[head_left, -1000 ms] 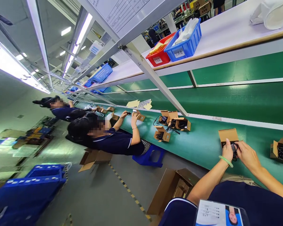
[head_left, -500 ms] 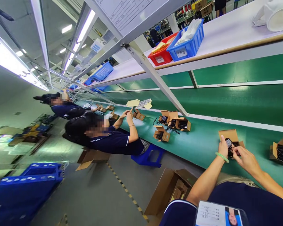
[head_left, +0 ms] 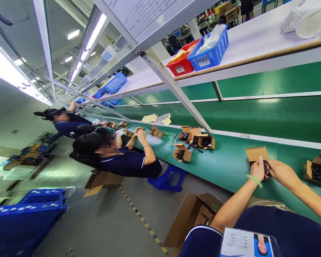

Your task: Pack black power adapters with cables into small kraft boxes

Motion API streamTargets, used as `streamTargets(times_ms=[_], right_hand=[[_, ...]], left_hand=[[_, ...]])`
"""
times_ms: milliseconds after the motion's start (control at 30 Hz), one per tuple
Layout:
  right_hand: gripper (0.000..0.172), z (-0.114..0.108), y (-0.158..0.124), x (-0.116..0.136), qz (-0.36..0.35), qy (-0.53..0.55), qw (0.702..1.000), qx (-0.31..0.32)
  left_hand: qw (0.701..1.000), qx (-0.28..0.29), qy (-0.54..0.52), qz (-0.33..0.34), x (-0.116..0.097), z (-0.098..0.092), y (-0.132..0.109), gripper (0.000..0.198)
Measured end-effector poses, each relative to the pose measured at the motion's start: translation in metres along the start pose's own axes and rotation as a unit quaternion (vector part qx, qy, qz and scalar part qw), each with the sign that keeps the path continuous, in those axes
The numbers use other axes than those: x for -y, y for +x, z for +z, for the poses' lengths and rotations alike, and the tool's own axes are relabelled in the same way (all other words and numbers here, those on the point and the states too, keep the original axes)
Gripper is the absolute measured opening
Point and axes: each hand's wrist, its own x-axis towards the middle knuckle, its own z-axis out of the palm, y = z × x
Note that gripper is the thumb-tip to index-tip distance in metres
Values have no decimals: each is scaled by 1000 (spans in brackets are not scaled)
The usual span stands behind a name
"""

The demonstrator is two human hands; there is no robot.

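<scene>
My left hand [head_left: 257, 170], with a green bangle on the wrist, and my right hand [head_left: 282, 172] meet over a small open brown carton [head_left: 256, 154] on the green conveyor belt [head_left: 230, 160]. Both hands close around a small black device with a cord [head_left: 265, 167] and press it down at the carton's mouth. The carton's flap stands up behind the hands. Most of the device is hidden by my fingers.
Another open carton [head_left: 318, 170] with black parts lies to the right. Three open cartons [head_left: 194, 137] with cables sit further left on the belt. Co-workers in dark shirts [head_left: 128, 162] sit along the line. A cardboard box [head_left: 195, 214] stands on the floor. Blue and red bins [head_left: 203, 53] rest on the shelf.
My hands had lifted the black device up from the carton half a second ago; now they have lowered it back down at the carton. The nearest co-worker's hands moved.
</scene>
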Motion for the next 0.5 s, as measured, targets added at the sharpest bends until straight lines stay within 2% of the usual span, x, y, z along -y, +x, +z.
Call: streamTargets(times_ms=[167,333,500], right_hand=[[19,-3,5,-5,-17,-3,1000,1],[26,1,7,3,-17,-16,998,-52],[32,6,-2,15,-1,26,997,-71]], left_hand=[[999,29,-9,-32,6,1,0,78],[992,-21,-75,-99,6,4,1,80],[956,-67,-212,-189,4,10,1,73]])
